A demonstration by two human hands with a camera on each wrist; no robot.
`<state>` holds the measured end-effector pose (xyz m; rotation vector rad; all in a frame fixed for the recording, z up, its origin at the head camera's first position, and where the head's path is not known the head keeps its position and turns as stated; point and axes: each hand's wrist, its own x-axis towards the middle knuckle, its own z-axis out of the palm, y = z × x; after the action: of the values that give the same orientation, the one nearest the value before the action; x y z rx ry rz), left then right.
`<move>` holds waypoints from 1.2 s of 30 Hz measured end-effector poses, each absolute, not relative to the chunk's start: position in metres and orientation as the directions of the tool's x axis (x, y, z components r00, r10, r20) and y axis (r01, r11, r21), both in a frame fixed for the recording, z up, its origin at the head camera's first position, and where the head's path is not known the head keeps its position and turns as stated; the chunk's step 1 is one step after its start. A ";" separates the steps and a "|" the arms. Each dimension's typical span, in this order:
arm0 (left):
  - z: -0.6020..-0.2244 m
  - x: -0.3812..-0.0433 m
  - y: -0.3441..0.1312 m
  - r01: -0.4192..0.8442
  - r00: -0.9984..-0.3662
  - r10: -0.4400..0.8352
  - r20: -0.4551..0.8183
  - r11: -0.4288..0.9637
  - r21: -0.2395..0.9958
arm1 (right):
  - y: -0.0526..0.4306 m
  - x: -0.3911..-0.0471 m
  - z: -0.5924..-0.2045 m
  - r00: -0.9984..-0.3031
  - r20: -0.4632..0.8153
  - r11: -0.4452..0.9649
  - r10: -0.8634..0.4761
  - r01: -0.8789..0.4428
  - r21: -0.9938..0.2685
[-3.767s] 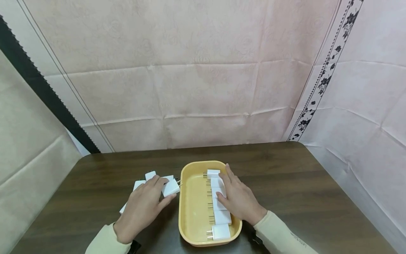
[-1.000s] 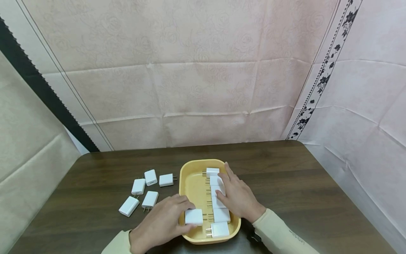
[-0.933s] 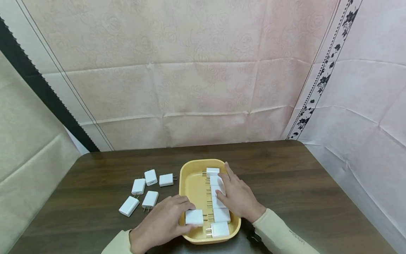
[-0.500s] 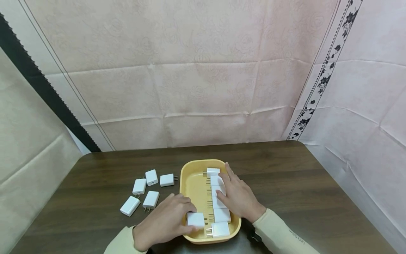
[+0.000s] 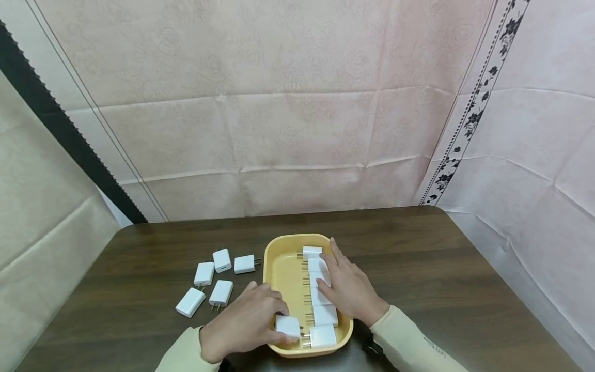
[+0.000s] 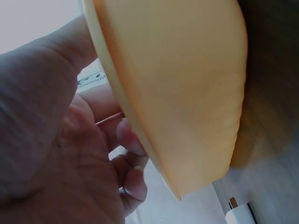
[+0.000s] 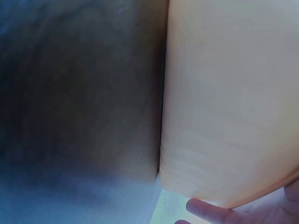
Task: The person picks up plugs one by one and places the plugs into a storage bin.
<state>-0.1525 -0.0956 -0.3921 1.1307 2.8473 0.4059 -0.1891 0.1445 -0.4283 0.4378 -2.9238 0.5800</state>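
Note:
My left hand pinches a white USB wall charger between thumb and fingers, inside the front left of a yellow plastic tray. The charger's prongs point right, towards those of the front charger in the tray. Along the tray's right side runs a row of white chargers, prongs facing left. Over that row and the right rim lies my right hand, fingers extended. The left wrist view has the tray's outer wall beside the left palm; in the right wrist view, right fingertips show past the tray's wall.
Several loose white chargers lie left of the tray on the dark wooden table, among them one charger nearest the front and another charger close to the tray. A pale patterned cloth hangs behind the table.
The left hand has carried a charger from the loose group into the tray, then shifted it slightly towards the tray's front. The right hand has stayed in place.

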 end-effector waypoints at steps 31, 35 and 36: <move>-0.394 -0.153 -0.080 0.577 -0.785 0.616 -0.071 0.767 0.280 | 0.144 -0.190 -0.429 -0.949 0.183 0.880 -0.255 -0.306 -0.363; -0.393 -0.152 -0.078 0.555 -0.795 0.598 -0.101 0.785 0.276 | 0.145 -0.190 -0.429 -0.948 0.190 0.879 -0.256 -0.310 -0.362; -0.393 -0.152 -0.077 0.548 -0.798 0.592 -0.112 0.790 0.274 | 0.145 -0.190 -0.430 -0.947 0.193 0.879 -0.257 -0.312 -0.361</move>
<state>-0.1524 -0.0767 -0.3926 0.8974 2.7880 0.3393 -0.1901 0.1453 -0.4296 0.4432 -2.9086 0.5945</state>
